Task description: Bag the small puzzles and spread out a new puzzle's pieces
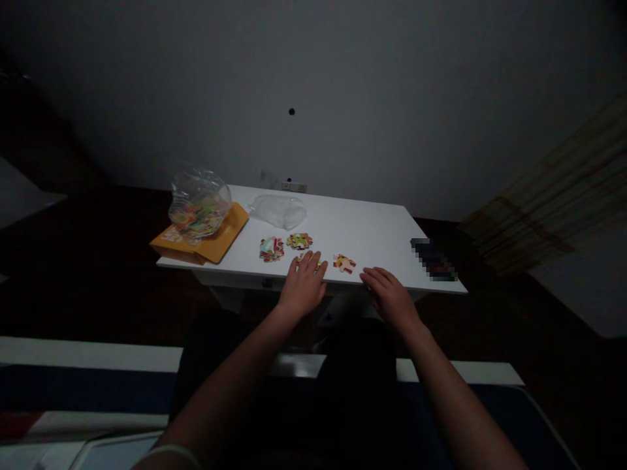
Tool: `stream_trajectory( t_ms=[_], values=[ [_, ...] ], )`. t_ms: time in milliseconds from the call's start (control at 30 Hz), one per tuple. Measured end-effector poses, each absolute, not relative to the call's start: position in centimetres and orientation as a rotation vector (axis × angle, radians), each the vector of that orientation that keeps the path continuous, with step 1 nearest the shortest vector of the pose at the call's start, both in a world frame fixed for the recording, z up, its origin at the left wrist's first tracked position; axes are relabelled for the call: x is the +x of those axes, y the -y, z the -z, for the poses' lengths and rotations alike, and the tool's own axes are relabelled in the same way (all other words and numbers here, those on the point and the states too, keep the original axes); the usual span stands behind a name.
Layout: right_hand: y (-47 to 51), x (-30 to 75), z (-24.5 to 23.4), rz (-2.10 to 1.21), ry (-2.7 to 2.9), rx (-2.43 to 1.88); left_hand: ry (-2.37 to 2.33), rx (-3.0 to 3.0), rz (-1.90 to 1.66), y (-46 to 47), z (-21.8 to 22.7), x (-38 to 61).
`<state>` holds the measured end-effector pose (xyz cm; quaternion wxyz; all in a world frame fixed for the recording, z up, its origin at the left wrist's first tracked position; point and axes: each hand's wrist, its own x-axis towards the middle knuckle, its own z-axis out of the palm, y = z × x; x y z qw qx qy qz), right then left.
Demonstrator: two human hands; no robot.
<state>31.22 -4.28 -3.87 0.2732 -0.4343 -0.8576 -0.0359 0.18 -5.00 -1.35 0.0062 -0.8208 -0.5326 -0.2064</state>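
Observation:
My left hand point(304, 284) lies over the front edge of the white table, its fingers stretched out and partly covering some puzzle pieces point(317, 265). To the right of it lies a puzzle piece point(344, 263) in cream, red and yellow, apart from both hands. My right hand point(389, 294) rests at the table edge just right of that piece, fingers extended and nothing visible in them. Behind the left hand sits a small pile of green and yellow puzzle pieces point(300, 241). Another pile of puzzle pieces point(271, 249), red and pale green, is at its left.
An orange box point(223, 243) at the table's left end carries a clear plastic bag point(200, 205) full of colourful pieces. A flattened clear bag point(279, 210) lies toward the back of the white table point(357, 222). A pixelated dark object point(434, 260) lies at the right end.

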Motion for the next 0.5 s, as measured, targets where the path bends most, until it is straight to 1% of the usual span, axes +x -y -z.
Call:
stream_trajectory(
  t_ms=[200, 367, 500],
  values=[
    [3.8, 28.3, 2.4, -0.077, 2.226, -1.046, 1.595, -2.598, 0.687, 5.3, 2.0, -0.9],
    [-0.6, 22.7, 1.3, -0.042, 2.222, -1.124, 1.558, -2.619, 0.671, 6.1, 1.7, -1.9],
    [-1.4, 20.9, 1.6, -0.040, 2.317, -1.130, 1.487, -2.668, 0.615, 7.2, 1.3, -3.1]
  ],
)
